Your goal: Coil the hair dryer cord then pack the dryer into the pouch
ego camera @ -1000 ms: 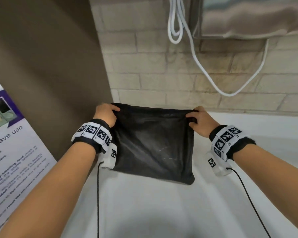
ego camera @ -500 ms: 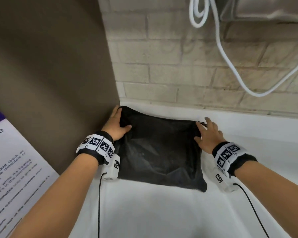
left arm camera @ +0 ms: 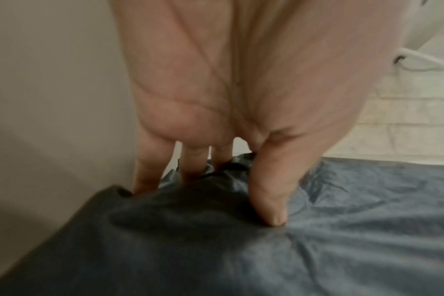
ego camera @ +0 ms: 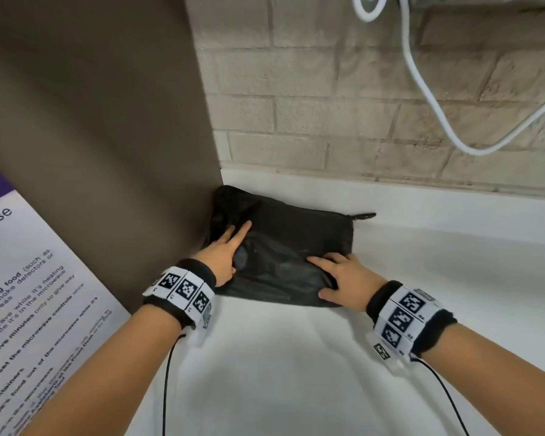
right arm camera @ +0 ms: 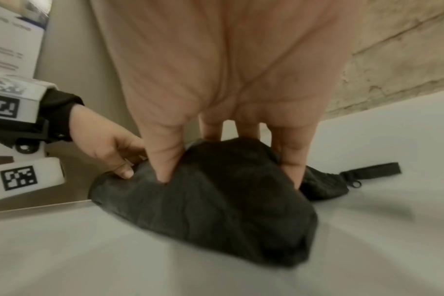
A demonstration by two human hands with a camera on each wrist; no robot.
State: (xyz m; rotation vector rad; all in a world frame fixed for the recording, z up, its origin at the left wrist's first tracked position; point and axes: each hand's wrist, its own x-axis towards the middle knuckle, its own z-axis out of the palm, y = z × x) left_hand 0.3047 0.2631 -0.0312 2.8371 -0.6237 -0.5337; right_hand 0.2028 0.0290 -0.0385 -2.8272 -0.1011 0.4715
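The black pouch [ego camera: 290, 247] lies flat on the white counter [ego camera: 296, 372], its left end pushed into the corner against a brown panel. Its zip pull [ego camera: 364, 216] sticks out at the far right end. My left hand [ego camera: 225, 251] rests on the pouch's left part with straight fingers. My right hand [ego camera: 337, 278] presses its near right part with fingers spread. In the wrist views the fingertips of each hand dent the pouch fabric [left arm camera: 317, 250] [right arm camera: 228, 210]. The hair dryer and its cord are not visible.
A brown panel [ego camera: 107, 136] stands upright to the left, with a printed microwave notice [ego camera: 29, 278] on it. A brick wall [ego camera: 312, 121] runs behind the counter. A white cable [ego camera: 438, 121] hangs in a loop on the wall at upper right.
Both hands held the pouch up by its top corners a second ago. It now lies on the counter in the corner, and both hands have let go and press flat on it.
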